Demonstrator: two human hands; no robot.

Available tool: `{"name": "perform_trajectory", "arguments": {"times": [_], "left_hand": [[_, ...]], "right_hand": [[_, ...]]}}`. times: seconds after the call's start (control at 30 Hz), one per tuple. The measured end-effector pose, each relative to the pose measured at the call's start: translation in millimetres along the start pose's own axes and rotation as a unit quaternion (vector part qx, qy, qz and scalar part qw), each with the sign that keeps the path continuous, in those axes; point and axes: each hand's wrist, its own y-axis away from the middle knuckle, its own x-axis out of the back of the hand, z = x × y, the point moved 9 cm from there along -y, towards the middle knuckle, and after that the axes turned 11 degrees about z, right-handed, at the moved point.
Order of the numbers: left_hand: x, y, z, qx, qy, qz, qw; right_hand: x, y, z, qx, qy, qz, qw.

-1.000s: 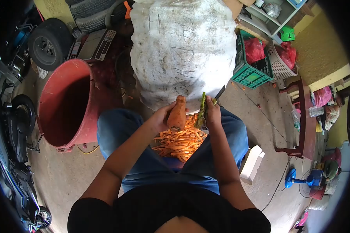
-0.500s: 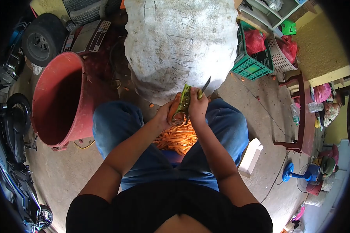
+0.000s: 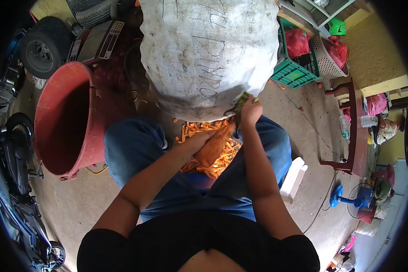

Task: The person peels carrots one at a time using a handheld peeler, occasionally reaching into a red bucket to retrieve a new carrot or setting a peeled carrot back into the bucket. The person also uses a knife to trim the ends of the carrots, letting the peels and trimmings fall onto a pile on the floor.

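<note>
- Head view, top centre: a bulging white woven plastic sack [image 3: 208, 54] with dark hand-written marks stands on the concrete floor [image 3: 77, 204], just beyond the person's knees.
- Left of the sack: a tall red plastic tub [image 3: 95, 131], open and seen from above, stands beside the person's left leg.
- Far left, top: a black rubber tyre on its wheel [image 3: 43, 45] lies behind the tub, near a flat grey weighing scale [image 3: 99, 41].
- Right of the sack: a green slatted plastic crate [image 3: 294, 75] and a white woven basket [image 3: 327, 68] stand side by side, each holding red bags.
- Between the knees: a heap of thin orange peelings [image 3: 197, 129] lies on the floor, under the hands.
- Centre: a long orange root vegetable [image 3: 215, 145] is held tilted above the heap, its narrow end up and to the right.
- Left hand [image 3: 192, 144]: fingers closed round the thick lower end of the vegetable.
- Right hand [image 3: 250, 111]: clenched on a green-handled peeler [image 3: 241, 100], at the upper tip of the vegetable and close against the sack.
</note>
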Motion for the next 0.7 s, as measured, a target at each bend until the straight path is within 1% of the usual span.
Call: {"name": "perform_trajectory", "arguments": {"times": [0.03,0.07,0.1,0.13,0.17,0.2,0.23,0.3,0.37,0.4,0.43,0.47,0.5,0.53,0.6,0.63,0.7], "left_hand": [[-3.7,9.5,-0.7,0.019,-0.029,0.010,0.999],[-10.7,20.6,7.8,0.037,-0.029,-0.012,0.999],[-4.7,18.3,12.9,0.037,-0.031,-0.011,0.999],[2.8,13.4,20.7,0.020,0.015,-0.010,1.000],[8.6,8.7,27.0,0.003,0.062,-0.008,0.998],[17.7,3.7,30.0,-0.009,0.069,0.029,0.997],[23.6,-6.5,27.2,-0.009,0.071,0.029,0.997],[38.0,-26.7,29.6,-0.055,0.131,0.029,0.989],[37.7,-28.8,33.3,-0.068,0.138,0.038,0.987],[36.8,-29.7,34.9,-0.077,0.146,0.044,0.985],[32.9,-28.2,33.8,-0.077,0.146,0.044,0.985],[33.0,-24.8,28.7,-0.053,0.150,0.076,0.984],[35.8,-22.7,24.2,-0.030,0.154,0.108,0.982],[38.8,-26.2,22.5,-0.030,0.153,0.108,0.982],[42.7,-29.7,22.8,-0.046,0.082,0.104,0.990],[47.8,-27.7,24.5,-0.046,0.082,0.104,0.990],[28.0,-8.2,31.8,-0.024,-0.083,0.026,0.996]], "right_hand": [[5.7,-10.4,10.2,-0.008,0.022,0.037,0.999],[9.4,-14.3,10.4,-0.010,0.021,0.038,0.999],[9.8,-17.2,18.5,-0.068,-0.016,0.027,0.997],[8.6,-17.0,25.1,-0.125,-0.052,0.016,0.991],[8.5,-12.2,21.8,-0.123,-0.051,0.016,0.991],[1.2,-0.7,11.8,-0.107,-0.112,-0.016,0.988],[-4.9,13.8,0.2,-0.092,-0.173,-0.049,0.979],[1.4,51.7,-43.9,-0.065,-0.268,-0.120,0.954],[1.8,79.9,-65.3,-0.005,-0.239,-0.162,0.957],[2.4,87.2,-69.1,-0.006,-0.240,-0.162,0.957],[6.3,92.4,-77.2,0.036,-0.220,-0.150,0.963],[10.4,94.5,-84.2,0.077,-0.200,-0.137,0.967],[11.9,93.9,-85.5,0.077,-0.201,-0.137,0.967],[11.7,93.6,-86.7,0.083,-0.177,-0.144,0.970],[11.1,91.5,-84.5,0.090,-0.151,-0.151,0.973],[6.0,90.4,-79.6,0.082,-0.130,-0.163,0.974],[-7.1,80.3,-67.1,0.076,-0.111,-0.175,0.975]]}}
